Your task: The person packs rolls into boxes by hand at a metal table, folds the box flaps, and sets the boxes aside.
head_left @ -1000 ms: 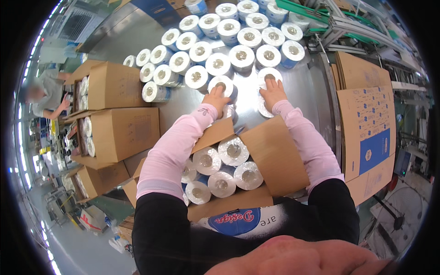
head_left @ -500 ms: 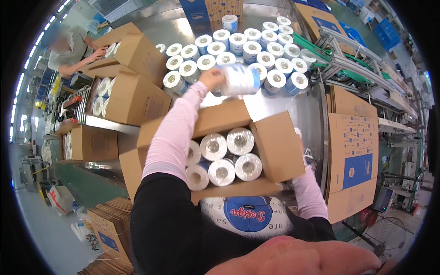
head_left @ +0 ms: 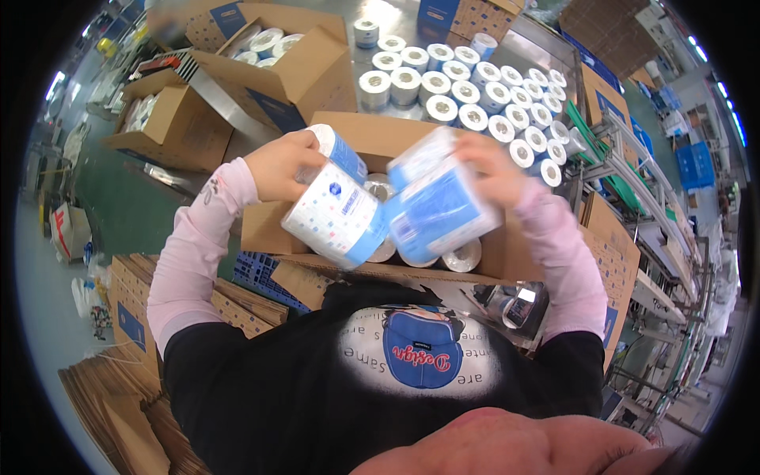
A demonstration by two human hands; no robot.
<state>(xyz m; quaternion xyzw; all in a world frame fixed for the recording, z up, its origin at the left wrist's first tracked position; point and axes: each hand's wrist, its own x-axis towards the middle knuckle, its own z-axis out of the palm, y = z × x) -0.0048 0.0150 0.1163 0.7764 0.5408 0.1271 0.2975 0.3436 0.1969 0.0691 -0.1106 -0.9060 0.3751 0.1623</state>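
Paper rolls (head_left: 336,212), white-and-blue wrap, four of them, are up in the air over the open box (head_left: 376,138), two per hand, tilted, lower ends leaning in toward each other. Main risk I see: collision between left pair (head_left: 340,190) and right pair (head_left: 442,207). They overlap from this angle, can't tell if they touch; a bump could twist one loose. Second: a drop, since each grip has two bulky rolls by one end only and the wrap is probably slick. Third: snagging or torn wrap, if a tilted roll catches the far flap or the packed rolls (head_left: 463,257) under it, part of which are hidden. Grip state: left grip (head_left: 283,168) is closed only partway, fingers spread around the outer ends of both its rolls; exact finger placement, core or rim, not clear. Right grip (head_left: 495,172) is blurred; it's wrapped on the far right ends of its two, so grasping, but can't tell how tightly or where the thumb sits. Loose rolls (head_left: 495,93) stand on the worktop (head_left: 526,57) beyond the box, far and right, well clear of both hands.
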